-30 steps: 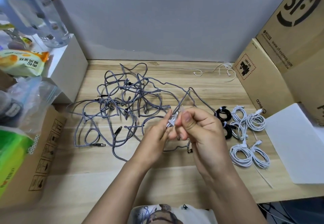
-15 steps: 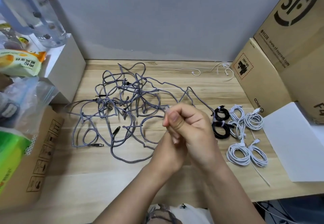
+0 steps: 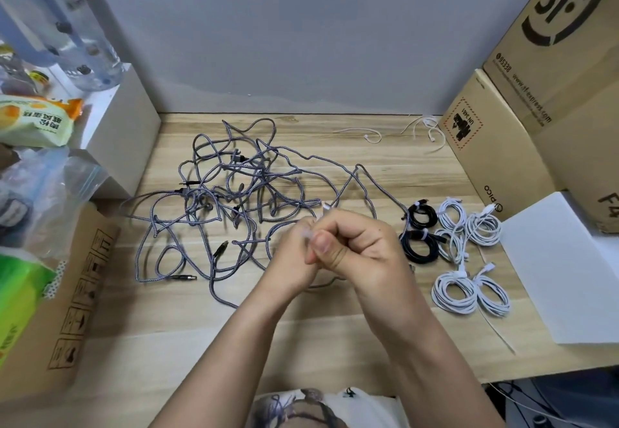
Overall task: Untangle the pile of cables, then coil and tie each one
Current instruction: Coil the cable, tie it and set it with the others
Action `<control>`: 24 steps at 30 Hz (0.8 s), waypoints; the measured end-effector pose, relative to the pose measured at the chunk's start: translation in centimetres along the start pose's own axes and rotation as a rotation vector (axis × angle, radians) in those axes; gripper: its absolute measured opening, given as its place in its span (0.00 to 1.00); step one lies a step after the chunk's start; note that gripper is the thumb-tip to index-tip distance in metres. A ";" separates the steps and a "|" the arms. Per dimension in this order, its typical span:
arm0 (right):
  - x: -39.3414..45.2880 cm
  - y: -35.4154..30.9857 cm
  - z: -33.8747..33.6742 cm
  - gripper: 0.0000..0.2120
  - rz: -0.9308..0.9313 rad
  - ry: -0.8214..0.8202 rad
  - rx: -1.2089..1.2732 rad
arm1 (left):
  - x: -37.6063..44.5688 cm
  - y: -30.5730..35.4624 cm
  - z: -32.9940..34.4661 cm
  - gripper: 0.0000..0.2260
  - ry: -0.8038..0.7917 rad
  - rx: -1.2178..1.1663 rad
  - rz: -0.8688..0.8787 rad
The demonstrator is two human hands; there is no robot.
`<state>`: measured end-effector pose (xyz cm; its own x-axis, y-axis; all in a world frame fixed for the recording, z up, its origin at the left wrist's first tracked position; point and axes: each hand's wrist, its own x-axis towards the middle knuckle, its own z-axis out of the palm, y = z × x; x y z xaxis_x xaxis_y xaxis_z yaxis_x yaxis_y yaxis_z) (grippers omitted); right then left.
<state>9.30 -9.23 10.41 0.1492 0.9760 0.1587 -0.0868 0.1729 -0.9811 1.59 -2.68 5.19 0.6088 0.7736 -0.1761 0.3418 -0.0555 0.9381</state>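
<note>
Braided grey cables (image 3: 227, 213) sprawl tangled across the wooden table (image 3: 335, 337), one strand running into both hands, where the right hand (image 3: 361, 253) fingers (image 3: 323, 243) curl tight and, with the left hand (image 3: 294, 260), pinch what looks like a small white tie (image 3: 306, 235). A hard tug here could tighten knots in the heap. Finished black coils (image 3: 420, 236) and white coils (image 3: 469, 260) crowd the right, beside cardboard boxes (image 3: 502, 159).

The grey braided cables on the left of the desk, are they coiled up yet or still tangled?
Still tangled. The grey braided cables sprawl in loose crossing loops with plug ends sticking out, unlike the tied black coils and white coils on the right.
</note>
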 end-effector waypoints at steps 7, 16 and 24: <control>-0.2 -1.4 -1.7 0.08 -0.089 0.034 0.391 | -0.3 1.1 -1.1 0.22 -0.250 -0.425 -0.180; 0.4 -0.5 -3.0 0.12 -0.135 0.160 0.531 | -0.8 2.0 -2.2 0.10 -0.320 -0.787 -0.219; 0.0 0.0 -1.2 0.08 -0.127 0.169 0.416 | -1.5 2.7 -0.4 0.14 -0.250 -0.668 -0.199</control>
<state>10.47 -9.39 10.26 0.3399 0.9142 0.2207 -0.4402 0.3620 -0.8217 1.35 -3.77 8.11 0.7530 0.5577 -0.3493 0.0025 0.5284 0.8490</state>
